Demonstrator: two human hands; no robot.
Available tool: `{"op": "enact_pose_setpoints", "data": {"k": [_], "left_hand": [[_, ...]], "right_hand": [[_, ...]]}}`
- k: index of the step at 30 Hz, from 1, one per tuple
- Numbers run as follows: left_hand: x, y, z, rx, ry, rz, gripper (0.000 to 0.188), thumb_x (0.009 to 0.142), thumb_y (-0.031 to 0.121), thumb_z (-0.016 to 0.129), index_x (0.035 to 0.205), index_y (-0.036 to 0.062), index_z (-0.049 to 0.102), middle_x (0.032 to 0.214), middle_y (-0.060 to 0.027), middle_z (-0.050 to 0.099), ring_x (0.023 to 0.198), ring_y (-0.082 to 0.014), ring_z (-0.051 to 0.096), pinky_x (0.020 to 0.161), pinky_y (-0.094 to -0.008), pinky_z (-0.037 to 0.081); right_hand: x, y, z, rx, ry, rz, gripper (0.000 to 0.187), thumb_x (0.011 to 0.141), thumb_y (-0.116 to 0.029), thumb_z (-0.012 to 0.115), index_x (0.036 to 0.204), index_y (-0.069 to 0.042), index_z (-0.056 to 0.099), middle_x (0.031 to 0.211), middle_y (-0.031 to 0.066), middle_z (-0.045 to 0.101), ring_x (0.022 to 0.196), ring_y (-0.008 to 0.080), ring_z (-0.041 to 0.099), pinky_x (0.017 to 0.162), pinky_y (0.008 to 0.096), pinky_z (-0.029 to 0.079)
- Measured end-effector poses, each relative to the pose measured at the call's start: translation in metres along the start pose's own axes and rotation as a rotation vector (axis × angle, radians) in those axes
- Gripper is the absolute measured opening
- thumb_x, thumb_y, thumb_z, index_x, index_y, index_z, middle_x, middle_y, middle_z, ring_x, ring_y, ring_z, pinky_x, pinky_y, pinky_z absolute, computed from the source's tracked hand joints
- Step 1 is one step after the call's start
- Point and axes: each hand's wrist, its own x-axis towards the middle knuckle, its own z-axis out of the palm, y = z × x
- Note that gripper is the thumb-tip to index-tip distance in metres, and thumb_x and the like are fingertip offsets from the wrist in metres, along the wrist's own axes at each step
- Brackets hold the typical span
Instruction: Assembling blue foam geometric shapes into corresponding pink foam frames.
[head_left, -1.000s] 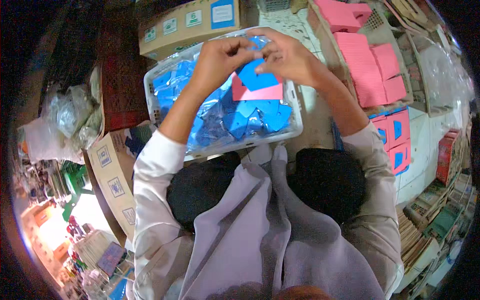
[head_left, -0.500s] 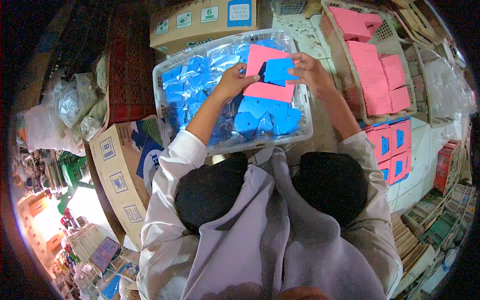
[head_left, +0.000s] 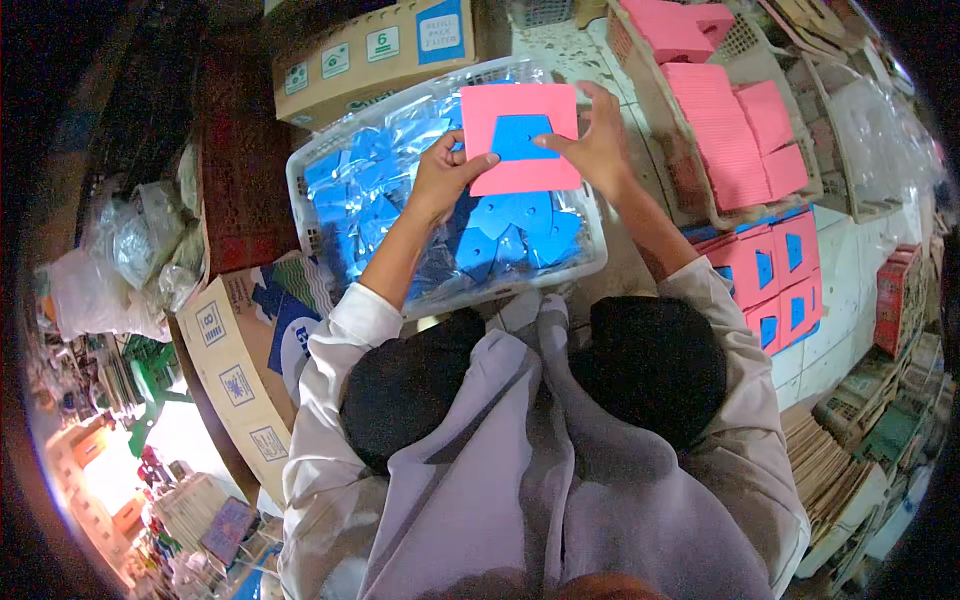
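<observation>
A pink square sheet (head_left: 482,118), which looks like foam, is held up over the basket. In its cutout sits a blue trapezoid piece (head_left: 515,138) with small holes. My left hand (head_left: 440,180) grips the sheet's left side, thumb on its front face near the lower left corner. The thumb of my right hand (head_left: 600,150) presses on the right part of the blue piece, while the index finger stands apart past the sheet's right edge. Below lies a white plastic basket (head_left: 598,235) full of blue pieces (head_left: 505,215), many in clear wrapping.
Ridged stacks of pink sheets (head_left: 715,130) fill a crate (head_left: 808,185) on the right. Nearer me, pink sheets with blue inserts (head_left: 775,270) lie in rows on the floor. Cardboard boxes stand behind the basket (head_left: 350,70) and at my left (head_left: 235,370).
The blue piece, tilted over the opening in my right fingers before, now lies flat within the cutout. My right index finger has lifted off it. The view has shifted slightly.
</observation>
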Motion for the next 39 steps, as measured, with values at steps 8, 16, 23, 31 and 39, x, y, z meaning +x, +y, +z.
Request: {"op": "enact_pose_setpoints", "data": {"k": [8, 16, 23, 31, 39], "left_hand": [[-0.006, 0.042, 0.056, 0.291, -0.185, -0.101, 0.044, 0.076, 0.009, 0.063, 0.114, 0.0019, 0.042, 0.093, -0.0142, 0.061, 0.082, -0.018, 0.06, 0.07, -0.0284, 0.049], [0.003, 0.038, 0.04, 0.304, -0.203, -0.126, 0.055, 0.078, 0.012, 0.061, 0.125, 0.0048, 0.033, 0.106, -0.0152, 0.057, 0.092, -0.0208, 0.058, 0.071, -0.0298, 0.05], [0.012, 0.036, 0.034, 0.373, -0.165, -0.143, 0.056, 0.078, 0.014, 0.061, 0.126, 0.0054, 0.033, 0.106, -0.0139, 0.057, 0.091, -0.02, 0.057, 0.071, -0.0282, 0.049], [0.013, 0.04, 0.021, 0.397, -0.196, -0.144, 0.056, 0.079, 0.015, 0.061, 0.126, 0.0057, 0.033, 0.107, -0.0128, 0.057, 0.092, -0.0196, 0.057, 0.072, -0.0277, 0.049], [-0.017, 0.023, -0.095, 0.44, 0.227, 0.15, 0.043, 0.082, 0.019, 0.059, 0.118, 0.004, 0.042, 0.098, -0.0117, 0.06, 0.075, -0.0125, 0.058, 0.064, -0.0225, 0.046]], "right_hand": [[-0.015, 0.043, -0.084, 1.125, -0.454, 0.604, 0.037, 0.069, -0.004, 0.066, 0.104, 0.0, 0.054, 0.098, 0.0056, 0.059, 0.085, 0.0149, 0.056, 0.077, 0.0287, 0.045], [-0.105, 0.143, -0.314, 0.466, 0.411, 1.018, 0.035, 0.069, -0.01, 0.067, 0.101, -0.002, 0.053, 0.069, 0.0002, 0.055, 0.053, 0.0074, 0.047, 0.041, 0.0188, 0.035], [-0.188, 0.196, -0.324, 0.428, 0.442, 1.195, 0.023, 0.068, -0.01, 0.069, 0.082, -0.008, 0.051, 0.052, -0.0068, 0.037, 0.034, 0.0038, 0.027, 0.03, 0.0191, 0.02], [-0.224, 0.185, -0.24, 0.693, 0.545, 1.179, 0.02, 0.067, -0.007, 0.069, 0.079, -0.008, 0.053, 0.063, 0.0002, 0.054, 0.044, 0.0111, 0.045, 0.038, 0.0226, 0.033], [-0.226, 0.204, -0.28, -0.423, -0.057, 0.866, 0.032, 0.077, -0.022, 0.061, 0.092, 0.005, 0.06, 0.076, 0.0094, 0.063, 0.067, 0.0157, 0.058, 0.065, 0.0283, 0.047]]}}
